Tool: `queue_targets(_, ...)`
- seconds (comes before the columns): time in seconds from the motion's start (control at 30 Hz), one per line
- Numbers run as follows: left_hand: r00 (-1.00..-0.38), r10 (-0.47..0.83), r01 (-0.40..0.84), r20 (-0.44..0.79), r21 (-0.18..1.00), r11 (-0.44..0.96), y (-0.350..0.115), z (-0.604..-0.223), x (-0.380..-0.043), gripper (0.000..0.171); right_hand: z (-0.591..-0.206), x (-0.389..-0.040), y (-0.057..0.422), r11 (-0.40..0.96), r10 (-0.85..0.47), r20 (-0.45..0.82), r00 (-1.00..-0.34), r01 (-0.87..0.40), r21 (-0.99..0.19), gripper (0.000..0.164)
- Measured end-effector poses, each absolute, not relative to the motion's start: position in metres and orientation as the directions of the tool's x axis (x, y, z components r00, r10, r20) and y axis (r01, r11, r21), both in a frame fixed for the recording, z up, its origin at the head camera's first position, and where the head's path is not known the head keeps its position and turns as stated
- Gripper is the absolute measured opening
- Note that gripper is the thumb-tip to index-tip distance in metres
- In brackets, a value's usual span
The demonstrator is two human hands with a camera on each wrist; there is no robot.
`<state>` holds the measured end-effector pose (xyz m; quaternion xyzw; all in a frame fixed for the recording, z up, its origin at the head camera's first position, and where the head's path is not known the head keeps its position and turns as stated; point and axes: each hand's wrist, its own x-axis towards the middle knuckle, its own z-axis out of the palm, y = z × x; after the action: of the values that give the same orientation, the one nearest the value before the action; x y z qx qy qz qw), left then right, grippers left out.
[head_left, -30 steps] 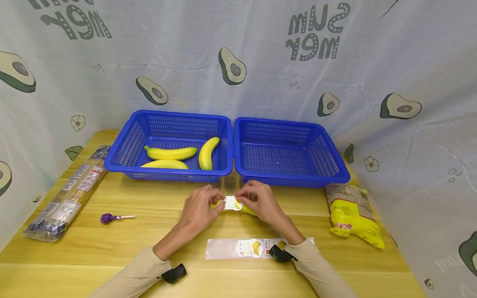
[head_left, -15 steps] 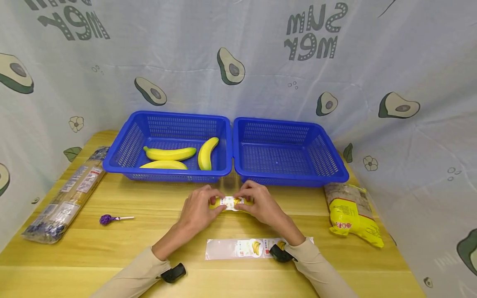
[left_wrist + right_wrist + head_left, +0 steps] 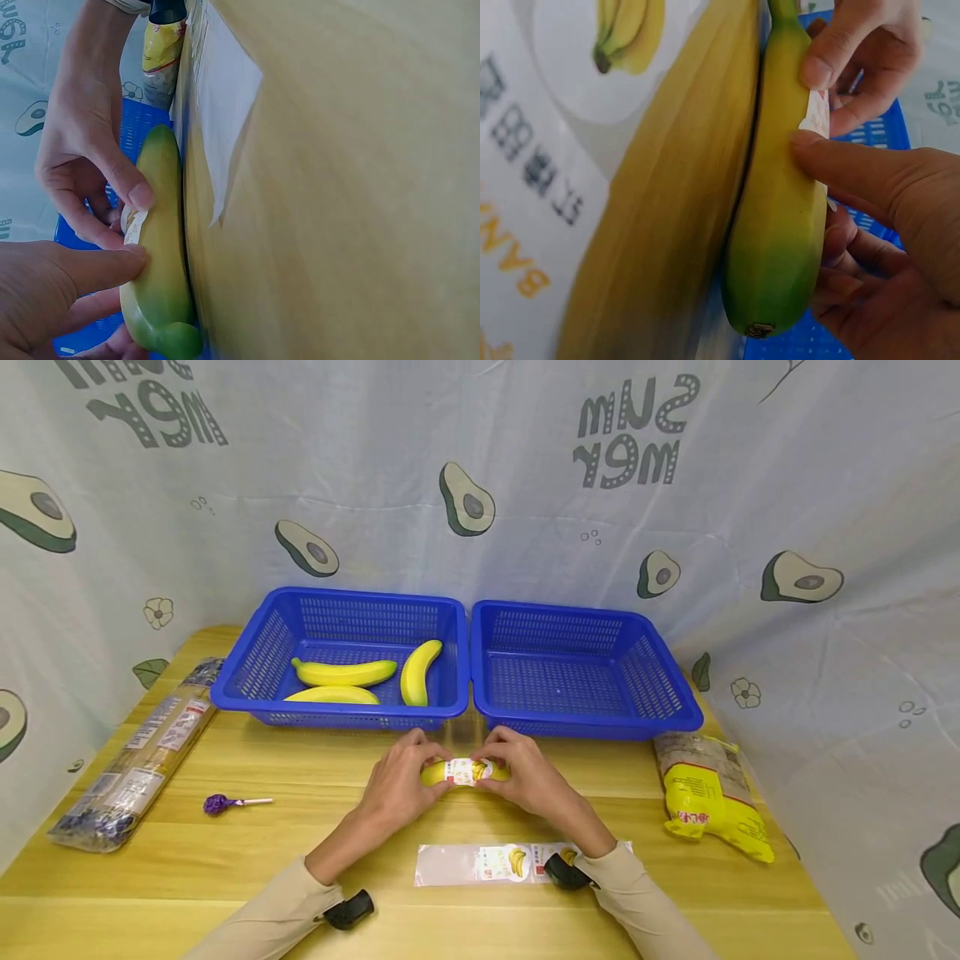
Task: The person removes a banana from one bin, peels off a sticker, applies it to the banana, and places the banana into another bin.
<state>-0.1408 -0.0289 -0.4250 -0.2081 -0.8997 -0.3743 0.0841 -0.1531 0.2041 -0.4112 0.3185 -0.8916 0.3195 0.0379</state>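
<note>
**Pinching a banana [image 3: 776, 202] at both edges of its label [image 3: 461, 772]**

Clamps thumbs and fingers of left hand [image 3: 397, 777] and right hand [image 3: 528, 774] on the banana, with the thumbs set at either edge of the label. Grips from two sides, probably to stop rolling and to press the paper smooth along the curve. Lies sideways between the hands, on or just above the table [image 3: 225, 877]: cannot tell which. Has the label strip [image 3: 501, 863] in front, partly hidden by the right wrist camera [image 3: 567, 872], presumably for easy reach. Has, beyond the hands, the left basket [image 3: 345, 710] with three bananas [image 3: 345, 674] inside, next to the right basket [image 3: 585, 719]. Farther out, shows the lollipop [image 3: 216, 804], wrapped packet [image 3: 142, 760] and yellow bag [image 3: 701, 793], seemingly off the working spot.
</note>
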Motion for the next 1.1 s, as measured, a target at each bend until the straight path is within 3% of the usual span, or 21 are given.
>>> queue_targets(0.2,-0.898,0.335,0.438,0.285,0.637,0.634,-0.03,-0.425,-0.14,0.03,-0.406,-0.152,0.205,0.591,-0.557,0.241,-0.795,-0.583,-0.557,0.033)
queue_targets(0.63,-0.888,0.371,0.451,0.27,0.662,0.598,-0.03,-0.423,-0.136,0.032,-0.401,-0.159,0.203,0.56,-0.571,0.288,-0.769,-0.621,-0.548,0.017)
queue_targets(1.1,-0.861,0.427,0.492,0.276,0.666,0.561,-0.03,-0.412,-0.128,0.04,-0.39,-0.165,0.207,0.536,-0.662,0.047,-0.748,-0.516,-0.668,0.028)
